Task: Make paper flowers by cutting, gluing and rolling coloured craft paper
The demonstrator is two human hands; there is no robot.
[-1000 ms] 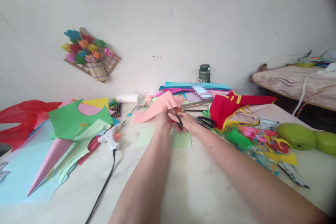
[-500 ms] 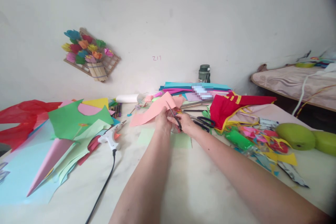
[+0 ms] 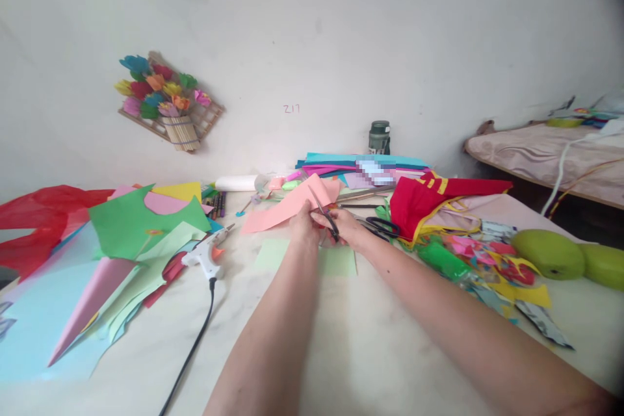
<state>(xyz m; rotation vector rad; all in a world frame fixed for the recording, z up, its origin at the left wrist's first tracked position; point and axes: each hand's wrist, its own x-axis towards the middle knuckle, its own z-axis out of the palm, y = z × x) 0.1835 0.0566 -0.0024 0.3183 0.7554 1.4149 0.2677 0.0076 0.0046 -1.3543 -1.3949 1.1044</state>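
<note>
My left hand [image 3: 303, 222] is closed on the lower edge of a salmon-pink sheet of paper [image 3: 283, 207], which spreads out to the left and upward from the fingers. My right hand [image 3: 344, 226] grips a pair of scissors [image 3: 333, 224] by the dark handles. The blades point up and left across the pink paper, close to the left fingertips. Under both hands a pale green sheet of paper [image 3: 345, 261] lies flat on the table. The cut edge of the pink paper is partly hidden behind the fingers.
To the left lie a white glue gun [image 3: 207, 261] with a black cord, a pink paper cone [image 3: 92, 312] and green paper [image 3: 146, 221]. A second pair of scissors [image 3: 385, 226], red cloth [image 3: 414, 205], paper scraps [image 3: 507, 266] and green fruit [image 3: 548, 253] are on the right. A bottle [image 3: 379, 138] stands behind.
The pink paper's upper part has shifted slightly to the right and down near the scissors. Both hands keep nearly the same place and hold.
</note>
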